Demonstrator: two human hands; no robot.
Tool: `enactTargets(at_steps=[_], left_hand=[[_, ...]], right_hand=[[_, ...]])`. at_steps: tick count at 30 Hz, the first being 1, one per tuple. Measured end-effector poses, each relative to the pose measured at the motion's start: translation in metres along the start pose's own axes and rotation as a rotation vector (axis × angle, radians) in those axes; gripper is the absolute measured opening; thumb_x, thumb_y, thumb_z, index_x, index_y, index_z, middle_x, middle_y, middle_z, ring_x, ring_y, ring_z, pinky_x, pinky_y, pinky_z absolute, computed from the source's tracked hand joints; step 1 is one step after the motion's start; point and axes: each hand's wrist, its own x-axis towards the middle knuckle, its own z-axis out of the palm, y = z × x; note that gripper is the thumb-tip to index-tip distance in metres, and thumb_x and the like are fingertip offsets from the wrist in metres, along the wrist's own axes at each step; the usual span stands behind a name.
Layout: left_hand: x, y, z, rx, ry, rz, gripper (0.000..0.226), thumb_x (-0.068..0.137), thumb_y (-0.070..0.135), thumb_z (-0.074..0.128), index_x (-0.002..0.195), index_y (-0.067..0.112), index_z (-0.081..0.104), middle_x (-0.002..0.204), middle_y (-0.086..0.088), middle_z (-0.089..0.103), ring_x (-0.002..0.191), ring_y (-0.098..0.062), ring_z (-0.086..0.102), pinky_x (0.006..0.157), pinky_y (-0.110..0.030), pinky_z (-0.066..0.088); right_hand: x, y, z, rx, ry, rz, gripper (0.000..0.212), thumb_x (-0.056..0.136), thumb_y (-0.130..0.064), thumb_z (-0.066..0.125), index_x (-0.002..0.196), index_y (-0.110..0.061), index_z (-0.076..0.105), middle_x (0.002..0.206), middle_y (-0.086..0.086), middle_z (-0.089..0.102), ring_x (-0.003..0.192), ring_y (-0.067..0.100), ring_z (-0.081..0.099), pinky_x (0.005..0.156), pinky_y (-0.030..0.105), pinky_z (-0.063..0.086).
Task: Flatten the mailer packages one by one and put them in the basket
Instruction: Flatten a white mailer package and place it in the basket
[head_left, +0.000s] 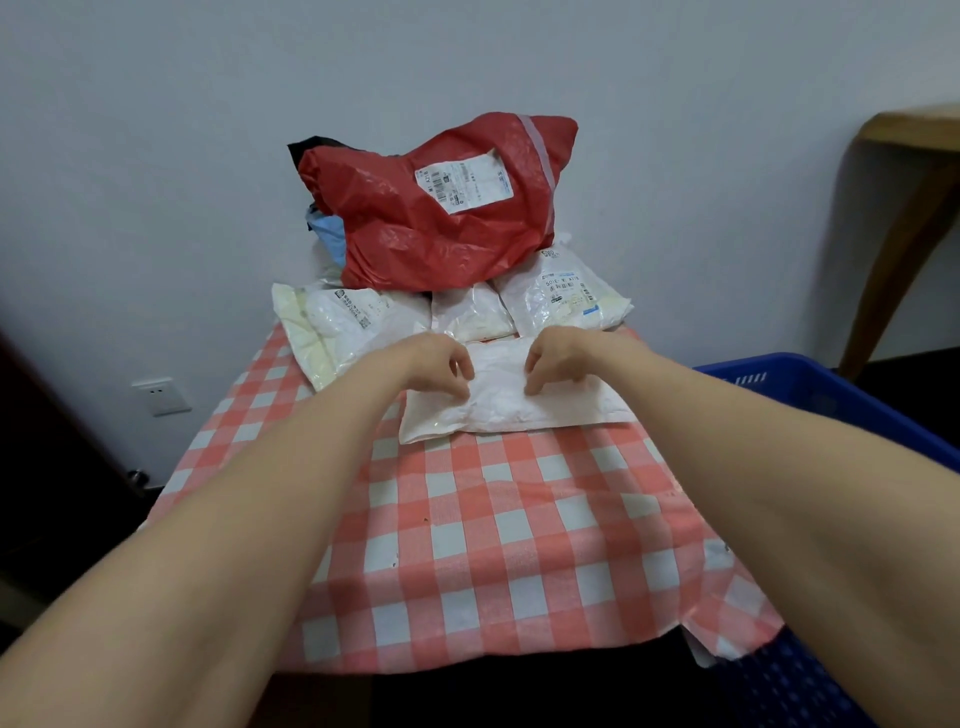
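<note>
The white mailer lies on the counter, near the blue basket. The left hand and right hand have bent fingers on it; pinching or pressing, I cannot tell. A hard push could pop it or shove it into the red mailer pile.

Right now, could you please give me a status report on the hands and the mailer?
Left hand and right hand: curled fingertips on white mailer, grip unclear. Mailer on checked tablecloth, not in blue basket yet. Red mailer piled behind, not blocking.
</note>
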Motion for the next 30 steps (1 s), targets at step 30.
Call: enactTargets(at_steps=[30], left_hand=[[-0.018,0.005,-0.007,0.000,0.050,0.048,0.015,0.075,0.025,0.076,0.084,0.022,0.065,0.087,0.006,0.064,0.078,-0.013,0.060,0.064,-0.024,0.048]], right_hand=[[-0.015,0.006,-0.005,0.045,0.107,-0.109,0.029,0.074,-0.038,0.080,0.088,-0.019,0.063,0.090,-0.004,0.061,0.087,0.018,0.058,0.075,0.028,0.045]])
